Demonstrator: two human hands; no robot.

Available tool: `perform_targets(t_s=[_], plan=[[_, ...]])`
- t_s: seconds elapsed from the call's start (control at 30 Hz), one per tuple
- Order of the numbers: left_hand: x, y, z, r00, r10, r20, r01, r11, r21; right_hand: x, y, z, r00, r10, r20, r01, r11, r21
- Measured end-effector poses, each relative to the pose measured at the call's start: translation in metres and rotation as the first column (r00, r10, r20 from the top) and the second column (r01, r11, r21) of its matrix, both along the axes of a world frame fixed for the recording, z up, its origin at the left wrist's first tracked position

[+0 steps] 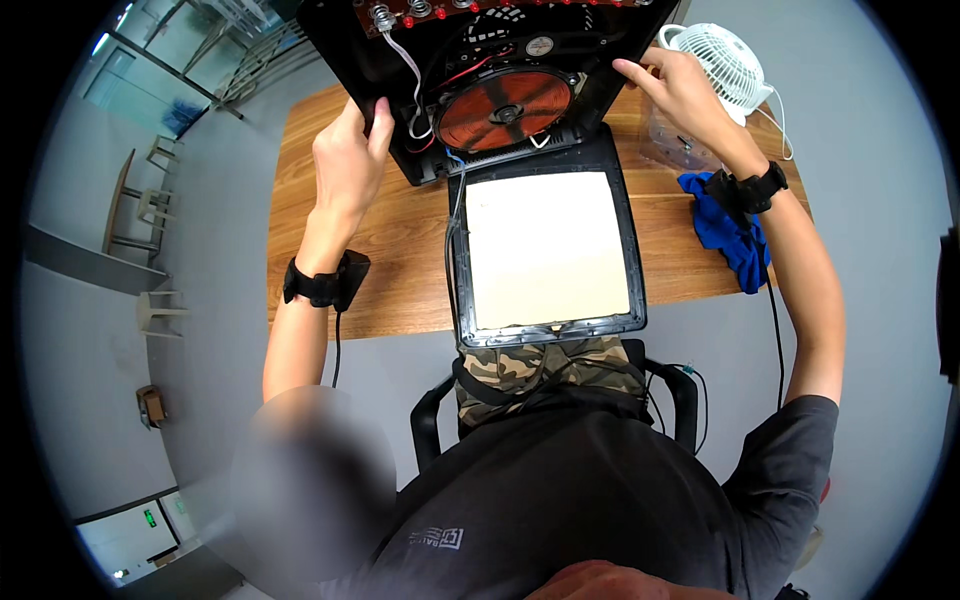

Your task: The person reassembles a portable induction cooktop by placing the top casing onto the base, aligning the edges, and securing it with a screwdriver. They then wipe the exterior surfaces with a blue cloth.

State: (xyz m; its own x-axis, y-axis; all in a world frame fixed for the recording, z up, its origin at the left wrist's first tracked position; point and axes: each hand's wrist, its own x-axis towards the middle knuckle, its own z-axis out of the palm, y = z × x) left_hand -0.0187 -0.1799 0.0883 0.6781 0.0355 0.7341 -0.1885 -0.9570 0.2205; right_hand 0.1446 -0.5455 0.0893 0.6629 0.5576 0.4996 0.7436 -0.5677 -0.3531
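An opened induction cooker is in front of me. Its black housing (595, 75) is tipped up at the far side of the table, showing a copper-coloured coil (465, 112) and a strip circuit board (447, 14) with red lights and springs. My left hand (345, 165) grips the housing's left edge, thumb on the near face. At its right edge my right hand (685, 95) holds on, thumb in front and fingers partly hidden behind. Below the housing lies the cooker's black-framed panel (634, 262), bearing a cream sheet (548, 250), at the table's near edge.
Right of the housing stand a white desk fan (715, 65) and a clear plastic box (675, 148) with small parts. A crumpled blue cloth (735, 240) lies near the wooden table's (400, 270) right side. A cable (452, 250) runs down the panel's left side.
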Motion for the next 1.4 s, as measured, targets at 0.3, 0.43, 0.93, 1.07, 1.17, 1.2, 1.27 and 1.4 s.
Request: perform_targets(t_s=[0.3,0.43,0.93,1.07,1.17,1.2,1.27,1.4], plan=[[-0.010,0.026,0.018,0.989,0.142,-0.032,-0.145,0.973,-0.181,0.003,0.046,0.003,0.984,0.172,-0.056,-0.164,0.979,0.125],[-0.019,0.046,0.005,0.986,0.163,0.032,-0.156,0.977,-0.147,0.009,0.066,-0.004,0.985,0.175,-0.010,-0.174,0.983,0.067],[0.029,-0.043,-0.058,0.924,-0.202,-0.324,0.020,0.873,-0.487,-0.001,-0.039,0.004,0.865,0.090,-0.493,-0.001,0.984,0.178],[0.037,-0.076,-0.077,0.851,-0.355,-0.386,0.081,0.816,-0.573,-0.003,-0.072,-0.012,0.842,-0.071,-0.535,0.135,0.988,0.081],[0.043,-0.081,-0.098,0.744,-0.492,-0.452,0.099,0.750,-0.654,-0.008,-0.083,-0.011,0.824,-0.158,-0.545,0.167,0.985,-0.033],[0.037,-0.087,-0.086,0.642,-0.554,-0.529,0.025,0.705,-0.708,-0.009,-0.085,-0.014,0.814,-0.136,-0.565,0.164,0.986,-0.002],[0.041,-0.086,-0.088,0.596,-0.572,-0.563,0.041,0.722,-0.691,-0.007,-0.089,-0.027,0.795,-0.088,-0.600,0.153,0.986,0.060],[0.046,-0.076,-0.104,0.540,-0.588,-0.602,-0.020,0.707,-0.707,-0.018,-0.074,-0.017,0.739,-0.176,-0.651,0.204,0.978,-0.034]])
